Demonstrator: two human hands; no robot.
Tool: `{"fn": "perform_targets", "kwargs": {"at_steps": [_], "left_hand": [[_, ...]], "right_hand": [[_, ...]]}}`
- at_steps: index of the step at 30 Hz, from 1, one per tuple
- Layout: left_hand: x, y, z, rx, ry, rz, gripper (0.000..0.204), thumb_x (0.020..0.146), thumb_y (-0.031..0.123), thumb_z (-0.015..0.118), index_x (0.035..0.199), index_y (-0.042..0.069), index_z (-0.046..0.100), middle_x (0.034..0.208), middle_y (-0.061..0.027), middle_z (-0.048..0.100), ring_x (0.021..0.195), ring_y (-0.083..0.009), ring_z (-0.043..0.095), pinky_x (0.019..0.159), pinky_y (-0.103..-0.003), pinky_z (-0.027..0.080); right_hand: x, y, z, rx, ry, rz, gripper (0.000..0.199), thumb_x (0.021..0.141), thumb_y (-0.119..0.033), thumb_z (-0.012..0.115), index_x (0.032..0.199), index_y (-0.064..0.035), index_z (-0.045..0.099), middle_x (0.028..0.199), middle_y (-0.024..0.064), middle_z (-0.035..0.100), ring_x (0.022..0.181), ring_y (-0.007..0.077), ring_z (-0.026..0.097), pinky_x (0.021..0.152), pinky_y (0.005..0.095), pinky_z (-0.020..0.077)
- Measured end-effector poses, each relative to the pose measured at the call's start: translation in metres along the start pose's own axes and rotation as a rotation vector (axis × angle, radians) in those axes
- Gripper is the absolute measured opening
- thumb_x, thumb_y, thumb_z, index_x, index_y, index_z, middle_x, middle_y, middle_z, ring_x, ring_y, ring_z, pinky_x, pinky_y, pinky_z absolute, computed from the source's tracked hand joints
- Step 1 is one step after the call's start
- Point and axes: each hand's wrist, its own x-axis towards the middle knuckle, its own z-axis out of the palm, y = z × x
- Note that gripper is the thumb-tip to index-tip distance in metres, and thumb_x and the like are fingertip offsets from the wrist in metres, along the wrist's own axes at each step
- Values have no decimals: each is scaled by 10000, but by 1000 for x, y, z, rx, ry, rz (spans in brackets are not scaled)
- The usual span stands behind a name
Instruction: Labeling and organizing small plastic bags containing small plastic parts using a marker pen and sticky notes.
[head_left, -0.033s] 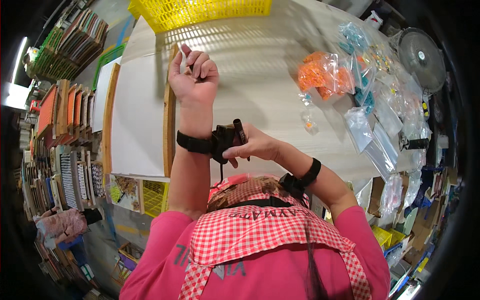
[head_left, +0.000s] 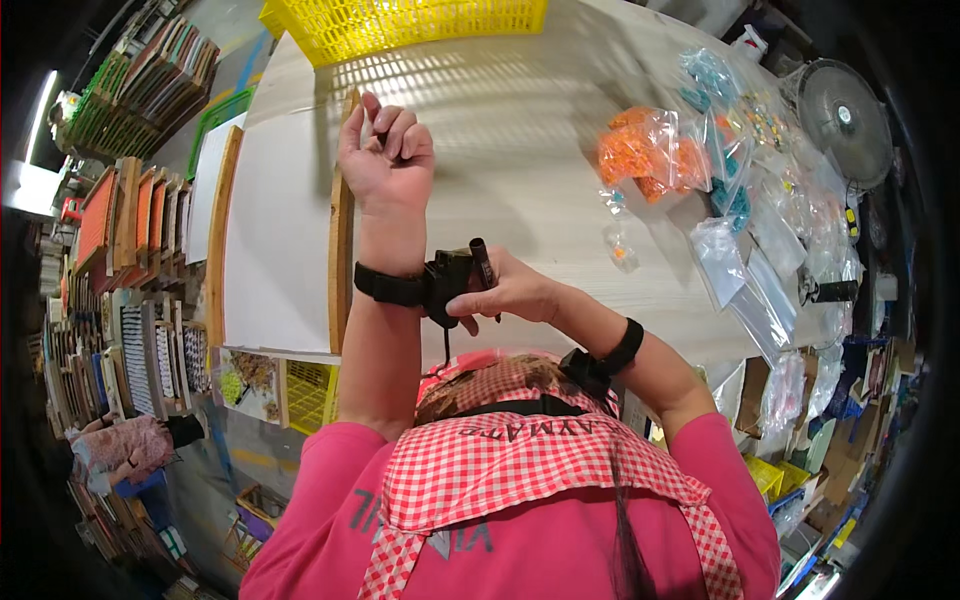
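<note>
My left hand [head_left: 388, 160] is raised over the table beside the wooden strip, palm up and fingers curled in. A small dark thing shows between its fingers, too little seen to name. Around my left wrist runs a black strap [head_left: 388, 287] carrying a small black device [head_left: 447, 285]. My right hand [head_left: 512, 287] grips a black marker pen [head_left: 481, 262], held roughly upright, and its thumb rests against that device. A second black strap [head_left: 626, 345] with a device sits on my right wrist.
A white board [head_left: 278, 230] with wooden edge strips [head_left: 341, 240] lies at left. A yellow crate [head_left: 410, 32] stands at the back. Bags of orange pieces [head_left: 640, 155], clear plastic bags [head_left: 718, 255] and a fan [head_left: 843, 120] are at right. Another person [head_left: 120, 455] is at far left.
Both my hands keep the same pose. The view shifts very slightly. At far left the other person has moved a little, and an arm shows more plainly.
</note>
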Motion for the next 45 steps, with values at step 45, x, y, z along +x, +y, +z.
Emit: {"fn": "perform_targets", "kwargs": {"at_steps": [45], "left_hand": [[-73, -55, -122, 1839, -248, -447, 378, 874, 268, 656, 1177, 48, 604, 927, -9, 592, 766, -55, 461, 628, -214, 365]], "right_hand": [[-85, 60, -87, -418, 619, 3, 354, 720, -226, 808, 883, -13, 577, 775, 33, 610, 582, 92, 566, 502, 240, 474]]}}
